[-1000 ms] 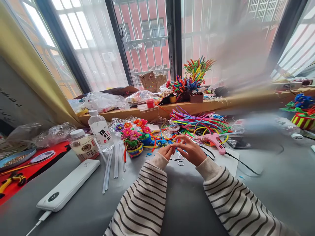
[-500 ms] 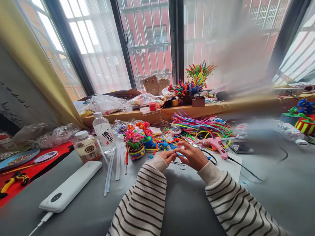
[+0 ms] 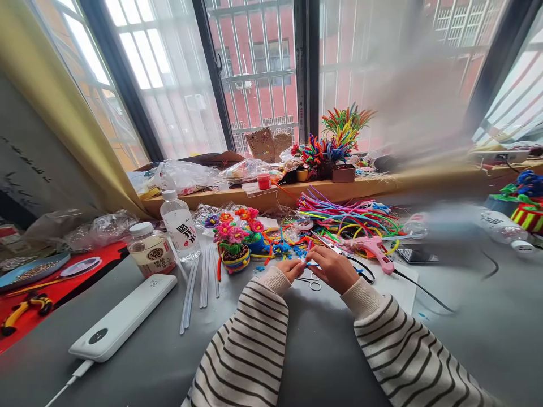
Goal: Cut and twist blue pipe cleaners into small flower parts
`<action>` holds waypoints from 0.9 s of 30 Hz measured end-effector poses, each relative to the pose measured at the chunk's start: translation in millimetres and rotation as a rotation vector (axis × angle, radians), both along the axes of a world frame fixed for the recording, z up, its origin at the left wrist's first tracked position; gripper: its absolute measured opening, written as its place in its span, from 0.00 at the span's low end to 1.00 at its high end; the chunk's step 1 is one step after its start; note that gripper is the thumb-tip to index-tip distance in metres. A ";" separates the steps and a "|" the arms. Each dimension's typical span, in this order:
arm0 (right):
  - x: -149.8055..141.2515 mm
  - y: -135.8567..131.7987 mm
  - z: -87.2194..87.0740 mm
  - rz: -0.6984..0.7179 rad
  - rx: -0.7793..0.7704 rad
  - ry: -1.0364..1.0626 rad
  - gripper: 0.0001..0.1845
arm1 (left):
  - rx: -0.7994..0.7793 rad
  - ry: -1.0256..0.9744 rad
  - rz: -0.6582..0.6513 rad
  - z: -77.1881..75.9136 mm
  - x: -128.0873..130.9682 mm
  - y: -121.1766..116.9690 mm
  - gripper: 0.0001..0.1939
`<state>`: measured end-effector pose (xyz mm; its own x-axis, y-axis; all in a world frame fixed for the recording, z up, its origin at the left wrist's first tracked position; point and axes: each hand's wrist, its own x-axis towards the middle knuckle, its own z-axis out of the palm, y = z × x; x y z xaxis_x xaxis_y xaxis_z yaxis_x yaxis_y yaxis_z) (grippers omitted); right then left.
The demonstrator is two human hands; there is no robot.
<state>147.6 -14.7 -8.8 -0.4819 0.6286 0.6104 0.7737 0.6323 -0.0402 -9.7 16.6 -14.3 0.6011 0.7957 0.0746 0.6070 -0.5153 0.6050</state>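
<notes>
My left hand is closed, its thumb and forefinger pinching a short blue pipe cleaner. My right hand curls over the other part of the same piece, fingertips close to the left ones. Much of the piece is hidden by the fingers. Under and behind the hands lie scissors, whose ring handle pokes out below. Blue pipe-cleaner bits are scattered just beyond. To the left stands a small pot of pink pipe-cleaner flowers. A pink glue gun rests right of my right hand.
A bundle of coloured pipe cleaners lies at the back. Glue sticks, a white power bank, a jar and a water bottle are at left. A dark phone sits at right, near the glue gun's cord.
The right fingers have lowered and closed in towards the left ones, around the blue pipe cleaner. The left hand has barely moved.
</notes>
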 end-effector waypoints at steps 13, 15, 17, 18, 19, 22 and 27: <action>-1.5 0.1 -5.9 -0.124 -0.078 0.198 0.08 | 0.556 0.271 0.213 -4.2 6.8 0.1 0.18; -1.8 1.3 -7.0 -0.131 -0.100 0.243 0.07 | 0.719 0.281 0.276 -6.5 8.3 -0.9 0.17; -1.8 2.9 -8.4 -0.134 -0.109 0.281 0.07 | 0.887 0.243 0.318 -7.9 10.1 -2.6 0.16; -1.7 3.7 -9.0 -0.136 -0.111 0.299 0.07 | 0.966 0.218 0.328 -7.9 11.1 -3.8 0.15; -1.6 4.4 -9.5 -0.136 -0.114 0.317 0.06 | 1.039 0.194 0.327 -7.3 12.0 -5.1 0.14; -1.6 5.7 -9.9 -0.139 -0.140 0.369 0.06 | 1.213 0.148 0.302 -3.5 15.2 -9.1 0.12; -3.0 4.9 -8.1 -0.095 -0.206 0.441 0.07 | 1.311 0.138 0.197 -2.4 20.3 -10.2 0.08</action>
